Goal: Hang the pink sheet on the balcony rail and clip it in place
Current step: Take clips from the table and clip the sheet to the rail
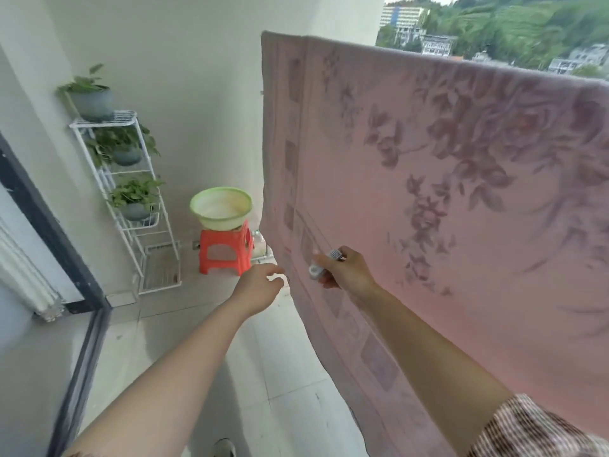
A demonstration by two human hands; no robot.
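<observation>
Rail, presumably, under pink sheet (pixel 461 199)

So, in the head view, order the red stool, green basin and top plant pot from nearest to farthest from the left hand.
1. Red stool, just beyond the left hand.
2. Green basin, on top of the stool.
3. Top plant pot, high on the white rack, far left.

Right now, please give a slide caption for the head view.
Pink sheet hangs draped; right hand holds a white clip, left hand reaches toward the sheet's side edge.
</observation>
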